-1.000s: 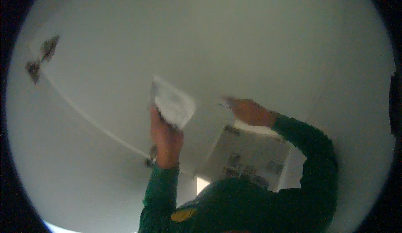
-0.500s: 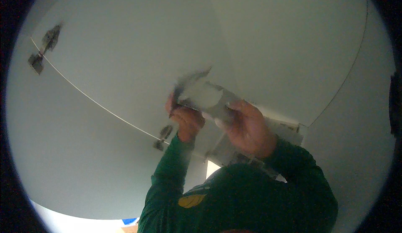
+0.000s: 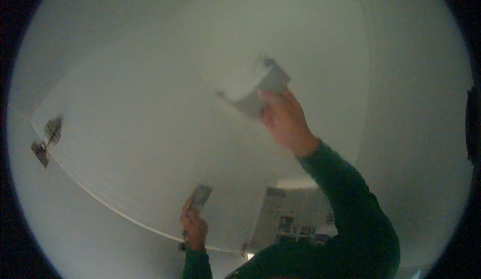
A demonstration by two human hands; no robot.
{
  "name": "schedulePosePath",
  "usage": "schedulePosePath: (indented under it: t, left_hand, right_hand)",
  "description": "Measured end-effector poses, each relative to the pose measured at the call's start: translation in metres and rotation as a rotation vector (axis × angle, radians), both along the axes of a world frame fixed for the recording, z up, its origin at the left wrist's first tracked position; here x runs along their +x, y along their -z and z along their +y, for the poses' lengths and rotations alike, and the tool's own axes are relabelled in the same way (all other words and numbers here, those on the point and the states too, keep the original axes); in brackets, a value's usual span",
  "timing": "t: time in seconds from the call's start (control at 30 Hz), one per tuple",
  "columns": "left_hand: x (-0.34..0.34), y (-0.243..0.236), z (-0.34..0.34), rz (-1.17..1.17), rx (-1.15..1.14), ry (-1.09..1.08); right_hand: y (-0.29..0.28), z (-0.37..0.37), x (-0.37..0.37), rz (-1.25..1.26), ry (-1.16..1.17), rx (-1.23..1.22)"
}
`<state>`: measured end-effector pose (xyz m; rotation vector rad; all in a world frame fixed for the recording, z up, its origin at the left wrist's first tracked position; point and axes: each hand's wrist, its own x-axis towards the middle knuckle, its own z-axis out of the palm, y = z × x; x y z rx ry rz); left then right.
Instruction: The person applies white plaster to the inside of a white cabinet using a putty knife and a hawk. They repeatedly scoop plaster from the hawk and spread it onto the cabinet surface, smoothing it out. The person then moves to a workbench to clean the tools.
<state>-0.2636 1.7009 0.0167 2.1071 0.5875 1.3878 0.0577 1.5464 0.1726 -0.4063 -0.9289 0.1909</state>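
Observation:
Up at the centre, my right hand [image 3: 284, 122] grips a wide, flat grey blade [image 3: 271, 81] with white paste across it, held against or just under the pale ceiling [image 3: 140, 68]; motion blur hides whether it touches. Lower down and further left, my left hand [image 3: 194, 223] is closed on a smaller grey flat tool [image 3: 202, 195]. Both forearms are in green sleeves.
A thin white line [image 3: 115, 209] runs along the left of the pale surfaces, with dark patchy fittings [image 3: 52, 128] on it at the far left. A printed sheet [image 3: 270, 214] with small pictures is behind my right arm at the bottom.
My hands met around the tools, then parted. The paste-covered piece passed from my left hand to my right, which has risen toward the centre; my left hand, holding the smaller tool, has dropped lower.

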Motion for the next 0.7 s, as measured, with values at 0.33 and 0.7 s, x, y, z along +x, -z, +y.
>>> schedulePosePath:
  t: [0.33, 0.7]
  left_hand:
    - [-0.033, 0.012, -0.147, 0.069, 0.004, -0.231]
    - [-0.054, 0.036, -0.301, -0.016, -0.231, -0.191]
  right_hand:
    - [-0.185, -0.022, 0.192, -0.041, 0.29, 0.368]
    - [-0.225, -0.168, 0.225, -0.828, 2.151, -0.386]
